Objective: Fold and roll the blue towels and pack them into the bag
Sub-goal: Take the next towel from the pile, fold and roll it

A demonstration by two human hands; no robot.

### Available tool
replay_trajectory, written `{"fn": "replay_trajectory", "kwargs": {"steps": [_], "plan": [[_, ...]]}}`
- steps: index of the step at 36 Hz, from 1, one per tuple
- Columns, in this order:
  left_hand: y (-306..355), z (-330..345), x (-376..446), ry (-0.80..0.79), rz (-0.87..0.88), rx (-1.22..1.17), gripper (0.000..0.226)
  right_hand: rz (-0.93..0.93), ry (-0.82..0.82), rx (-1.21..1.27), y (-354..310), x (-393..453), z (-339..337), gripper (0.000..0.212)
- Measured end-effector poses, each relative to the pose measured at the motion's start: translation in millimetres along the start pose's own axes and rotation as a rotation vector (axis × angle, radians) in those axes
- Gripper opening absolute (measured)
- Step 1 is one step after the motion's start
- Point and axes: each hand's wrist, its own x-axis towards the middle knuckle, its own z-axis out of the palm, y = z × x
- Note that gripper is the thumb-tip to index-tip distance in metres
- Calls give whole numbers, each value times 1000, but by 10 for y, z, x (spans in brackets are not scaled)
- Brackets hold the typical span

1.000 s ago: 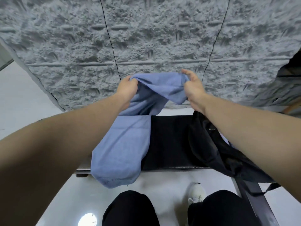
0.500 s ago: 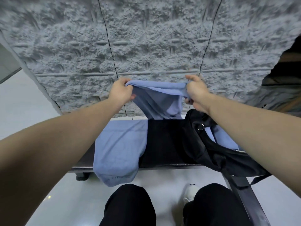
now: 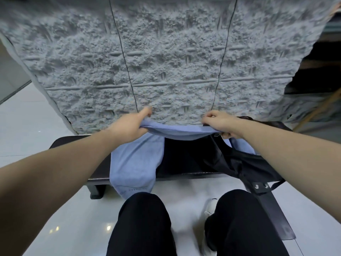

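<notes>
The person's left hand (image 3: 132, 124) and right hand (image 3: 220, 122) each pinch a top corner of a blue towel (image 3: 177, 131), each grip clamped on the cloth, which is stretched almost taut between them at the far side of the tabletop (image 3: 184, 163). The rest of the towel hangs below the held edge and is mostly hidden. A second towel (image 3: 132, 167) lies flat on the left of the tabletop, its near end drooping over the front edge. The black bag (image 3: 245, 163) slumps on the right, with a sliver of blue showing beside it. The step in hand looks like spreading the towel for its first fold. Next it likely needs laying flat on the bare dark surface, edges squared, before folding and rolling.
</notes>
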Motion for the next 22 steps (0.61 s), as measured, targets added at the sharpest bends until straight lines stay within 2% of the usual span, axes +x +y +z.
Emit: {"fn": "replay_trajectory", "kwargs": {"steps": [4, 7, 10, 13, 16, 19, 22], "plan": [[-82, 57, -147, -48, 28, -7, 14, -175, 46, -191, 98, -115, 22, 58], [-98, 86, -226, -56, 13, -84, 18, -320, 62, -339, 160, -189, 57, 72], [-56, 87, -294, -77, -4, -125, 12, -368, -22, -511, 203, -297, 85, 76], [6, 82, -348, -64, -23, -127, 9, -380, -66, -780, 253, -358, 114, 67], [93, 93, -388, -9, -54, -135, 15, -364, -76, -870, 321, -307, 169, 21], [188, 127, -393, 61, -61, -166, 21, -323, -60, -728, 353, -300, 194, 21], [258, 152, -374, 57, -108, -247, 15, -330, 1, -648, 411, -296, 176, 27]]}}
